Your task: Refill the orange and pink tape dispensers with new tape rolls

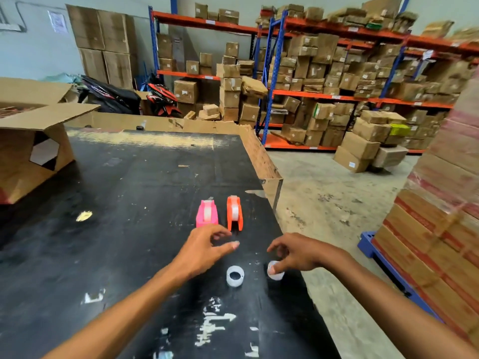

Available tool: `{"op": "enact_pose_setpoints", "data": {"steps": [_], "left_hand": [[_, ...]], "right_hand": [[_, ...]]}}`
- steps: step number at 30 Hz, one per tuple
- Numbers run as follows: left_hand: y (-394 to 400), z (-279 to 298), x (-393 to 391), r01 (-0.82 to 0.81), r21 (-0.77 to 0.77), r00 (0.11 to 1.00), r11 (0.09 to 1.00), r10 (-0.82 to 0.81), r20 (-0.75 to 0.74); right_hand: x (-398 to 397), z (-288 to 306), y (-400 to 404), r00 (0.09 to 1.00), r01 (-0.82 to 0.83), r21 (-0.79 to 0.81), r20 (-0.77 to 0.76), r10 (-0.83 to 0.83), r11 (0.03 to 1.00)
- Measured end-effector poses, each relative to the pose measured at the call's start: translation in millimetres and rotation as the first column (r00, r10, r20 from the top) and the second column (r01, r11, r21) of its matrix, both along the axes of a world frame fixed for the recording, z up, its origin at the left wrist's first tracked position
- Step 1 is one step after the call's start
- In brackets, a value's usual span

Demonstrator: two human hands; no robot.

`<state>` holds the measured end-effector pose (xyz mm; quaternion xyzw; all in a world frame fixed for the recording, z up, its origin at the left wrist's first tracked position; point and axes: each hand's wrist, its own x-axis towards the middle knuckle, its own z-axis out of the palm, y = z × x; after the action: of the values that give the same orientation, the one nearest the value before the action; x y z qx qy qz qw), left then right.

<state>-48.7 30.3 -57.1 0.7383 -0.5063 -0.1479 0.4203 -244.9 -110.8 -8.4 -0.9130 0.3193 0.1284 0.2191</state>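
A pink tape dispenser (206, 213) and an orange tape dispenser (234, 212) stand side by side on the black table (116, 208), each with a whitish roll inside. Just in front of the pink one hovers my left hand (204, 248), fingers spread and holding nothing. A clear tape roll (235, 276) lies flat on the table below that hand. My right hand (298, 253) rests its fingertips on a second clear roll (275, 273) near the table's right edge; whether it grips that roll I cannot tell.
An open cardboard box (33, 151) lies on the table's far left. The table's right edge (290, 244) drops to a concrete floor. A tall stack of cartons on a blue pallet (440, 229) stands to the right. Shelves of boxes fill the background.
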Motion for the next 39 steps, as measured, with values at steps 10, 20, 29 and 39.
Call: {"op": "enact_pose_setpoints", "data": {"steps": [10,20,29,39], "left_hand": [[34.6,-20.7,-45.4,0.042,0.206,0.932,0.978,-0.113,0.343],[81.1,-15.9,50.6,-0.151,0.171,0.94,0.974,0.088,0.328],[65.1,-7.2,146.3,-0.22,0.168,0.941,0.961,0.164,0.295],[49.1,-21.1,169.6,-0.141,0.236,0.973,0.961,0.091,0.21]], "right_hand": [[-16.2,-32.4,43.2,0.981,-0.084,-0.194,0.158,0.116,0.977],[87.6,-29.1,64.3,0.94,-0.213,-0.098,0.251,0.231,0.972],[216.6,-14.1,58.3,0.884,-0.351,-0.453,0.127,0.449,0.819],[245.0,-21.7,46.8,0.904,-0.358,-0.466,0.046,0.426,0.809]]}}
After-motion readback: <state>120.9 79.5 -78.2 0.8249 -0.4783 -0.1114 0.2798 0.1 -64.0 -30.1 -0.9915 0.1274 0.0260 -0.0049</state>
